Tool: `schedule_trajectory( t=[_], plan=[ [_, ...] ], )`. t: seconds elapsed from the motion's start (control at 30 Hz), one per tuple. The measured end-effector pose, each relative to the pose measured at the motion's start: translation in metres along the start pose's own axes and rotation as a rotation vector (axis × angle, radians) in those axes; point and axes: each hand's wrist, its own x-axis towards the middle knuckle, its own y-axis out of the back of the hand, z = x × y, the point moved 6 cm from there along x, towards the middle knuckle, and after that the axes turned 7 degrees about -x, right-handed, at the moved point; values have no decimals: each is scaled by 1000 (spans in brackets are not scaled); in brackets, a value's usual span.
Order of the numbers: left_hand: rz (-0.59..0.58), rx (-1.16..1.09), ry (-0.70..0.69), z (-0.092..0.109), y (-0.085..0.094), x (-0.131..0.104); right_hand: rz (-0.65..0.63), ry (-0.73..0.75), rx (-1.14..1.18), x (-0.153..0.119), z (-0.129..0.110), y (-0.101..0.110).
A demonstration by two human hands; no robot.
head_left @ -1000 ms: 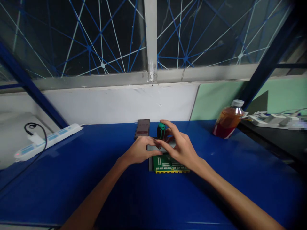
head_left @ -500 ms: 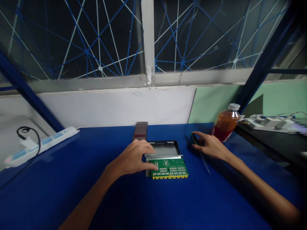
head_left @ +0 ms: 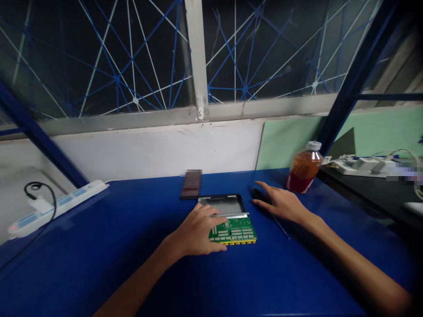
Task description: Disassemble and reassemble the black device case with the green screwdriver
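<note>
At the centre of the frame, slightly below the middle, a green circuit board [head_left: 236,230] lies on a blue bench [head_left: 99,255], its near edge lined by a yellow strip [head_left: 243,241]. Directly beyond it lies a shallow dark-rimmed housing [head_left: 228,204] with a grey interior, a pale metal bar [head_left: 243,215] running between the two. The left hand [head_left: 197,231] is spread over the board's left end, fingers toward the far side and thumb at the near edge; whether it presses on the board cannot be told. Right of centre, the right hand [head_left: 284,203] is at the dark handle of a screwdriver [head_left: 259,193], thumb and forefinger apart; whether the remaining fingers grip the handle cannot be told. The thin shaft [head_left: 280,227] slants toward the lower right. Above the left hand in the frame, a phone [head_left: 191,185] lies near the housing's far left corner. An amber-filled bottle [head_left: 304,169] with a white cap stands upright at right, beyond the right hand. At far left, a white power strip [head_left: 59,209] lies diagonally, a black cable [head_left: 54,198] plugged into it.
</note>
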Motion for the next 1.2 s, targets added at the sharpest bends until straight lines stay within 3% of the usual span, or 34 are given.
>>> schedule_trajectory(
  t=[0.13, 0.23, 0.37, 0.47, 0.77, 0.93, 1.07, 1.2],
  plan=[
    [49, -44, -15, 0, 4, 1, 125, -36, -35, -3, -5, 20],
    [95, -115, -10, -2, 12, 1, 198, -26, 92, -7, -17, 38],
    [163, -239, 27, -6, 19, 1, 66, 132, 462, -13, -46, 52],
    [187, -368, 83, -12, 21, 2, -24, 214, 591, -17, -59, 56],
    [194, -621, 224, -24, 23, 5, -58, 331, 560, -17, -62, 42],
    [253, -824, 248, -34, 28, 4, 6, 261, 702, -14, -58, 46],
    [328, -1049, 202, -41, 38, 0, -24, 106, 879, -10, -46, 44],
    [398, -1041, 176, -43, 47, -1, -26, -1, 1018, -8, -44, 41]
  ],
)
